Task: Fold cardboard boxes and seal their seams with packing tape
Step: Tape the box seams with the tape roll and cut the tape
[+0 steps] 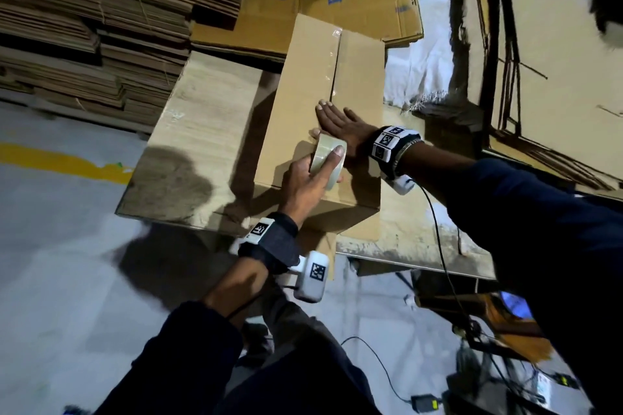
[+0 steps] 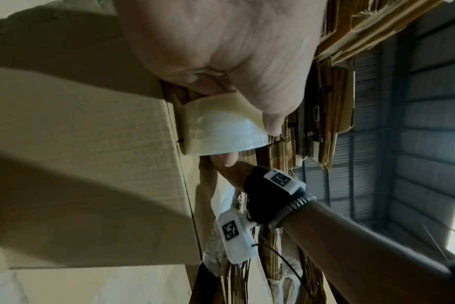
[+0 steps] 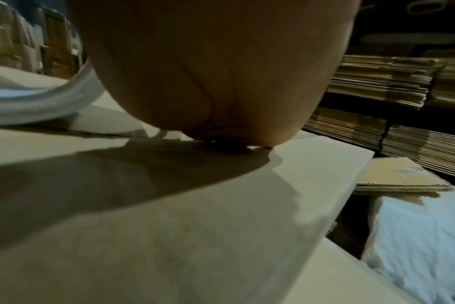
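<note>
A folded brown cardboard box (image 1: 303, 84) lies on a wooden table (image 1: 202, 118). Clear tape (image 1: 333, 57) runs along the far part of its centre seam. My left hand (image 1: 310, 178) grips a roll of clear packing tape (image 1: 328, 158) near the box's near end, fingers curled over the roll's rim. In the left wrist view the roll (image 2: 221, 131) sits against the box edge (image 2: 174, 144). My right hand (image 1: 337, 123) lies flat on the box top beside the seam, just beyond the roll. The right wrist view shows the palm (image 3: 221, 82) pressed on the cardboard (image 3: 195, 205).
Tall stacks of flat cardboard (image 1: 101, 10) stand to the left and behind. A flattened printed carton (image 1: 364, 0) lies past the box. More flat sheets (image 1: 556, 77) lean at the right. White sacking (image 1: 418, 57) is beside the table. Cables (image 1: 448, 280) hang near the front edge.
</note>
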The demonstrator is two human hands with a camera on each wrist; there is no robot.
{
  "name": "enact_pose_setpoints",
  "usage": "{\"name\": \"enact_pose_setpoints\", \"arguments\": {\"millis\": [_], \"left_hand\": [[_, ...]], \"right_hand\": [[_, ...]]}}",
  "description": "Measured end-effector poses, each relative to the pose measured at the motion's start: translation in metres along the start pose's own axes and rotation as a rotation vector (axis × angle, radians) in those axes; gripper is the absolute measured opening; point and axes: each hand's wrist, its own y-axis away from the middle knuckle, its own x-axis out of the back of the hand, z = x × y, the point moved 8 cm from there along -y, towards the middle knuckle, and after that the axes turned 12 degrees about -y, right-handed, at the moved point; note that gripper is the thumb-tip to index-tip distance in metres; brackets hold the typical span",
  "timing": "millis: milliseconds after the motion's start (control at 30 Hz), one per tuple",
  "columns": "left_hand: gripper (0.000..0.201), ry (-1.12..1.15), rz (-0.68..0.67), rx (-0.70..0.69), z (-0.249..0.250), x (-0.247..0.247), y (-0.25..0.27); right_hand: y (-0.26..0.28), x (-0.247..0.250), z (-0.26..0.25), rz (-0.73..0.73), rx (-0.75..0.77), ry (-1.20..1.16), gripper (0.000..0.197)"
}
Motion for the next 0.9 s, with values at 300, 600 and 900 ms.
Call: {"name": "enact_pose_setpoints", "arguments": {"millis": [300,600,900], "left_hand": [[0.052,-0.215,0.097,0.048,-0.029,0.006,0.066],[0.074,-0.043,0.040,0.235,-0.107,-0.012,0.061],[0.050,0.033,0.038,0.245,-0.113,-0.010,0.029]], "right_hand": [[-0.005,-0.005,0.002,0.056,-0.091,-0.093,0.076],[0.006,-0.008,-0.004,0.107,-0.122,-0.101,0.078],[0.053,-0.041,-0.042,0.123,-0.036,-0.097,0.095]]}}
